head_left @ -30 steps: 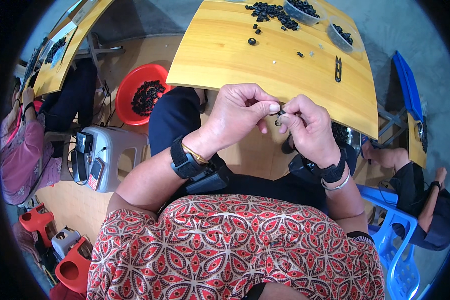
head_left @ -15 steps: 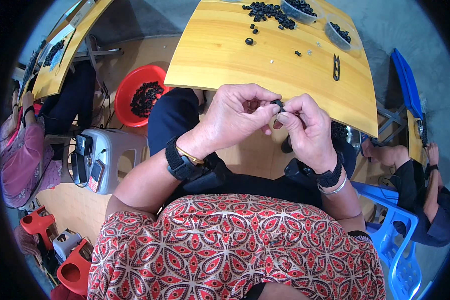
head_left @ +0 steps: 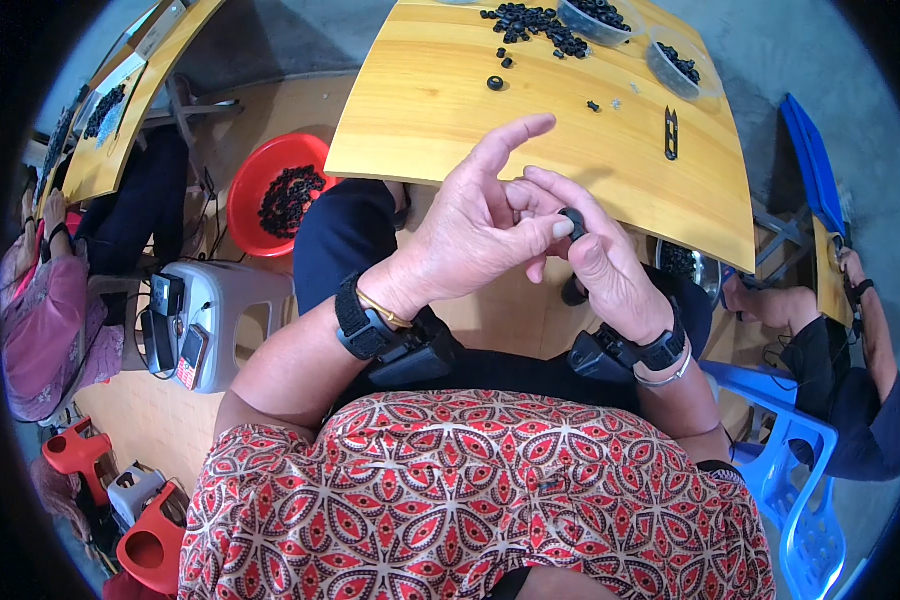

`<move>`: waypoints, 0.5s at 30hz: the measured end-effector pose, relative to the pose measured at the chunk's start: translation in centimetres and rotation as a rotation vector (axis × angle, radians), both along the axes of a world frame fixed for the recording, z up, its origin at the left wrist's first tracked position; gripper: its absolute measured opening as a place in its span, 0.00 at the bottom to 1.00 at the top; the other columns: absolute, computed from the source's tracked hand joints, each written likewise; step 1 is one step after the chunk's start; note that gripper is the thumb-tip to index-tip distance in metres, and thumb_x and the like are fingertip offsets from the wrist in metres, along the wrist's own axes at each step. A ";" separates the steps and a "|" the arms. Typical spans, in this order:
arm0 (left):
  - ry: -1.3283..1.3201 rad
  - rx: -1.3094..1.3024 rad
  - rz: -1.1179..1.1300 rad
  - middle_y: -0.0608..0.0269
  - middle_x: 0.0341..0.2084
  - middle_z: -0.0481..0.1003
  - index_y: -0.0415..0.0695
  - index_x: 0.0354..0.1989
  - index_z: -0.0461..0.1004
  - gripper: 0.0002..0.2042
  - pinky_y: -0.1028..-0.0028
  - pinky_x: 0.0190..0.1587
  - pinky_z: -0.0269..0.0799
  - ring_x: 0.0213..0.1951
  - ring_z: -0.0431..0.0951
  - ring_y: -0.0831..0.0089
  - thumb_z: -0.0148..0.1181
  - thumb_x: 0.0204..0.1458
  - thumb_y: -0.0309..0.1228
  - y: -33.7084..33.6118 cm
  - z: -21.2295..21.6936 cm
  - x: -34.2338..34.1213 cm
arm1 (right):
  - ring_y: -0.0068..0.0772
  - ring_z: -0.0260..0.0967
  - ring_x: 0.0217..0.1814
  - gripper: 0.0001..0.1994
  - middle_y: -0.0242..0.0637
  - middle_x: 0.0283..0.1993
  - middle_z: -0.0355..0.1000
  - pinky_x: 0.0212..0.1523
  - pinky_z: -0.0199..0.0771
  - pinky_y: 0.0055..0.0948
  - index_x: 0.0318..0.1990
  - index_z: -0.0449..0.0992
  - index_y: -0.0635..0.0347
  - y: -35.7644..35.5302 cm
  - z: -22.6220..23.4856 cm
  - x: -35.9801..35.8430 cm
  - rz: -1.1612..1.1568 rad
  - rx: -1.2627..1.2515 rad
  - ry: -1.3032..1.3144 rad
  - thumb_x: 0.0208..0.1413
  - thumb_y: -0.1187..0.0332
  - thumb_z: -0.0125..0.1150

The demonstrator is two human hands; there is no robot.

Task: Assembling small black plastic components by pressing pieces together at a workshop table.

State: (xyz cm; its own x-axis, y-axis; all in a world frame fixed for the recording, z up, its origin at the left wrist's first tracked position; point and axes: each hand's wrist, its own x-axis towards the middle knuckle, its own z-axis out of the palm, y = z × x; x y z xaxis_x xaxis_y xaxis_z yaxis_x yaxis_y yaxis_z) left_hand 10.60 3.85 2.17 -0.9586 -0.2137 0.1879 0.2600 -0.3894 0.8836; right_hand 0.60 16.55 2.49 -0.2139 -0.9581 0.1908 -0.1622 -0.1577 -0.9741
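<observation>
A small black round part sits at the tip of my left thumb, over the edge of the table. My left hand pinches it with the thumb, and its index finger points up and away. Close against it is my right hand, fingers stretched out behind the part and thumb apart from them. Whether the right fingers also touch the part is hard to make out. A similar black ring lies on the wooden table. Black thread snips rest near its right edge.
Loose black parts and clear bowls of them stand at the table's far side. A red basin with black pieces is on the floor left, near a grey stool. A blue chair and other people are nearby.
My left index finger has lifted off the black part and straightened upward. The right hand has loosened from its pinch, its fingers extending and its thumb moving away.
</observation>
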 end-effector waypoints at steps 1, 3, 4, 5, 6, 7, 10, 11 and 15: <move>0.004 -0.005 0.014 0.60 0.22 0.71 0.43 0.59 0.40 0.33 0.83 0.22 0.70 0.20 0.71 0.80 0.53 0.47 0.21 0.1 0.0 0.0 | 0.23 0.63 0.35 0.33 0.43 0.45 0.62 0.40 0.64 0.23 0.56 0.50 0.67 0.1 0.0 0.2 0.015 0.004 -0.039 0.54 0.47 0.37; 0.009 -0.013 0.040 0.58 0.23 0.71 0.43 0.59 0.36 0.35 0.83 0.22 0.69 0.20 0.71 0.80 0.53 0.46 0.20 0.2 -0.2 -0.1 | 0.21 0.63 0.32 0.30 0.41 0.44 0.63 0.37 0.65 0.21 0.55 0.51 0.66 0.1 -0.1 0.5 -0.026 -0.009 -0.074 0.54 0.48 0.38; 0.003 -0.020 0.052 0.58 0.23 0.71 0.43 0.59 0.36 0.35 0.84 0.21 0.69 0.20 0.71 0.80 0.53 0.46 0.21 0.2 -0.3 -0.2 | 0.20 0.63 0.31 0.29 0.40 0.43 0.63 0.35 0.65 0.20 0.55 0.52 0.66 0.1 -0.2 0.7 -0.049 -0.014 -0.092 0.54 0.49 0.39; -0.002 -0.028 0.064 0.58 0.23 0.71 0.43 0.59 0.36 0.35 0.84 0.20 0.68 0.20 0.71 0.80 0.53 0.47 0.21 0.3 -0.3 -0.2 | 0.19 0.62 0.30 0.28 0.39 0.42 0.63 0.34 0.65 0.19 0.54 0.53 0.65 0.1 -0.1 0.8 -0.068 -0.012 -0.085 0.55 0.50 0.39; -0.009 -0.036 0.078 0.57 0.23 0.71 0.42 0.59 0.36 0.35 0.85 0.19 0.67 0.20 0.71 0.80 0.53 0.47 0.21 0.2 -0.4 -0.2 | 0.18 0.62 0.29 0.27 0.37 0.41 0.63 0.32 0.65 0.18 0.53 0.54 0.65 0.1 -0.1 0.9 -0.085 -0.009 -0.080 0.55 0.51 0.39; -0.014 -0.027 0.082 0.57 0.24 0.71 0.42 0.59 0.36 0.35 0.85 0.18 0.66 0.19 0.71 0.80 0.53 0.47 0.21 0.3 -0.5 -0.2 | 0.17 0.62 0.28 0.26 0.36 0.39 0.63 0.31 0.65 0.17 0.52 0.55 0.65 0.0 -0.1 1.0 -0.102 -0.007 -0.074 0.55 0.52 0.39; -0.020 -0.006 0.096 0.56 0.25 0.72 0.42 0.59 0.37 0.35 0.86 0.16 0.63 0.19 0.72 0.80 0.53 0.47 0.21 0.4 -0.6 -0.5 | 0.16 0.61 0.27 0.24 0.34 0.37 0.63 0.29 0.65 0.16 0.49 0.57 0.64 -0.2 -0.4 1.2 -0.184 -0.047 0.044 0.56 0.52 0.39; -0.019 -0.002 0.099 0.56 0.26 0.72 0.42 0.59 0.37 0.35 0.86 0.15 0.63 0.19 0.72 0.80 0.53 0.47 0.21 0.5 -0.5 -0.5 | 0.16 0.60 0.27 0.23 0.34 0.38 0.63 0.28 0.64 0.16 0.49 0.57 0.64 -0.3 -0.4 1.3 -0.196 -0.064 0.049 0.56 0.52 0.39; -0.013 -0.020 0.110 0.55 0.28 0.72 0.41 0.59 0.38 0.34 0.86 0.15 0.62 0.18 0.71 0.80 0.53 0.47 0.21 0.4 -0.5 -0.6 | 0.16 0.60 0.27 0.22 0.35 0.38 0.63 0.28 0.64 0.16 0.48 0.57 0.64 -0.6 -0.2 1.3 -0.199 -0.113 0.033 0.56 0.53 0.40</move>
